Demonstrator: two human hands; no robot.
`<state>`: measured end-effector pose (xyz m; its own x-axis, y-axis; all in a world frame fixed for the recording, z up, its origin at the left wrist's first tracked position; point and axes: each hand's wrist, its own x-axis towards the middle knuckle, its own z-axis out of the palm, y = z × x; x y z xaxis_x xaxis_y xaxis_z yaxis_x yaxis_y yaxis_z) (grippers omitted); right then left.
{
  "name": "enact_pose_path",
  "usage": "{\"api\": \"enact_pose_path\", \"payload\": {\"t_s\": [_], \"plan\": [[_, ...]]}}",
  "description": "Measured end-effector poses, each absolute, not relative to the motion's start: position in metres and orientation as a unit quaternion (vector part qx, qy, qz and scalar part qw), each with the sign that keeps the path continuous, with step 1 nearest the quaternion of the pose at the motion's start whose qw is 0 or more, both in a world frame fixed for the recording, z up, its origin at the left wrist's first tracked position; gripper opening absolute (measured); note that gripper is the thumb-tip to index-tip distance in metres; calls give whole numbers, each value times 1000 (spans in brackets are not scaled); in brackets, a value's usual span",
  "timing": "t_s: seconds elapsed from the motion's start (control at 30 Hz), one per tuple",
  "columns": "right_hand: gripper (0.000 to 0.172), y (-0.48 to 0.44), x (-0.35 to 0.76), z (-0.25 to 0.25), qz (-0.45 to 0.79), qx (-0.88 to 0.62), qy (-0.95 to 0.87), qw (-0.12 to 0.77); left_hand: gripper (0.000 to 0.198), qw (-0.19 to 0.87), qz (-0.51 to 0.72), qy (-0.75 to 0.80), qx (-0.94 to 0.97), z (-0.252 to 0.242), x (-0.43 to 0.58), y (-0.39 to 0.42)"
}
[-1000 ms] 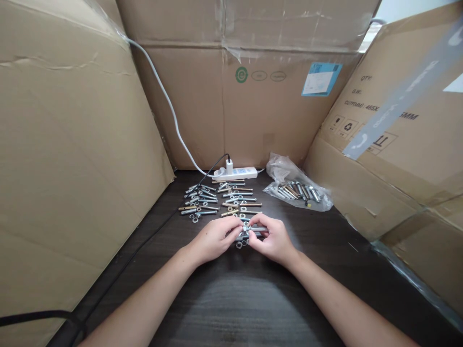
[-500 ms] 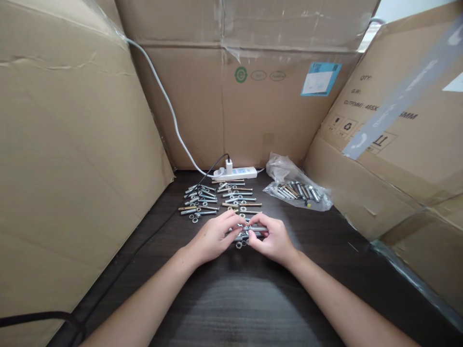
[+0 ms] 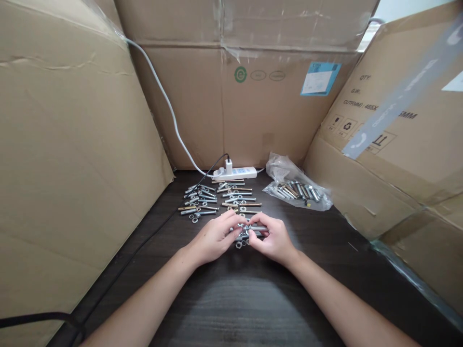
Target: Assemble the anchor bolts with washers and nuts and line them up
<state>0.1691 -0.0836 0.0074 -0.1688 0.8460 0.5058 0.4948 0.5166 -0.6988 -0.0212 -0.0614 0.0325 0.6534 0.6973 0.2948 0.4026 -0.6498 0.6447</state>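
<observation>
My left hand (image 3: 216,237) and my right hand (image 3: 273,238) meet over the middle of a dark wooden table (image 3: 231,299). Both pinch the same silver anchor bolt (image 3: 249,228), which lies crosswise between the fingertips. My right fingers curl round its right end, and my left fingertips press on a small ring or nut at its left end. A few loose washers (image 3: 240,245) lie on the table just under the hands. Beyond the hands, several bolts and washers (image 3: 217,198) lie laid out in rows.
A clear plastic bag of bolts (image 3: 297,189) lies at the back right. A white power strip (image 3: 235,172) with a plugged charger sits against the rear cardboard box (image 3: 246,96). Cardboard boxes wall in the left (image 3: 72,154) and right (image 3: 394,144). A black cable (image 3: 119,270) runs along the left edge.
My left fingers have crept slightly forward along the bolt. Otherwise both hands stay in place on it.
</observation>
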Motion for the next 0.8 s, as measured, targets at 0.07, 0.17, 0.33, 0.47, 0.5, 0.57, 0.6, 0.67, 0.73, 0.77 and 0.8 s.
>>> {"api": "enact_pose_path", "payload": {"t_s": [0.07,0.17,0.33,0.47,0.5,0.57,0.6,0.67,0.73,0.77,0.8], "plan": [[13,-84,169,7,192,-452,-741,459,20,273,277,310,868,29,-22,-59],[12,-84,170,7,188,-453,-742,458,20,280,285,305,864,25,-22,-56],[12,-85,170,7,182,-453,-745,455,18,294,280,309,860,24,-20,-55],[11,-85,169,10,182,-452,-743,459,22,299,268,310,862,26,-19,-55],[10,-85,169,10,183,-451,-742,460,24,297,262,311,864,26,-19,-55],[10,-85,169,11,186,-451,-742,461,28,292,254,316,866,26,-19,-55],[10,-85,169,10,187,-451,-742,461,26,290,257,321,864,26,-19,-55],[11,-85,169,9,188,-451,-741,460,21,289,273,332,856,26,-19,-57],[12,-84,169,8,188,-450,-742,461,20,285,290,329,852,27,-20,-58],[12,-84,169,7,187,-450,-741,461,20,281,294,323,855,27,-20,-59],[11,-84,170,7,187,-449,-741,462,21,275,294,315,859,28,-20,-60]]}}
